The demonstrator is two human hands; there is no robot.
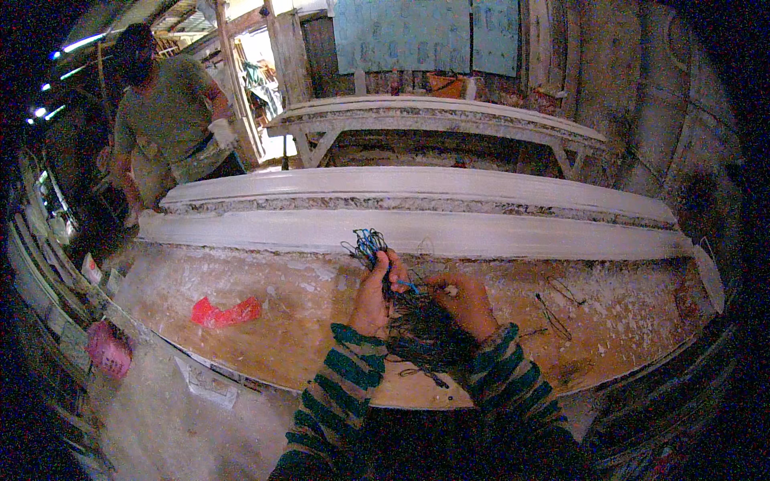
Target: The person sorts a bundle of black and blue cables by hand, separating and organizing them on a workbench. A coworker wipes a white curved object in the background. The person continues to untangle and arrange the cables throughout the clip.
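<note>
Cord bundle [429,330] in hand at worktable [277,276]

L hand [374,297] clasps the dark bundle; R hand [467,303] close beside it — grip hidden, can't tell. Long white strips [433,230] bar the table's far side; red scrap [226,313] lies L, loose cords [553,321] R — co-worker [170,104] stands nr strips' L end.

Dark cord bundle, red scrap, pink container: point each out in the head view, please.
Dark cord bundle [427,330]: head view, middle of the loose strands.
Red scrap [224,313]: head view, middle of its upper surface.
Pink container [110,351]: head view, its side wall.
</note>
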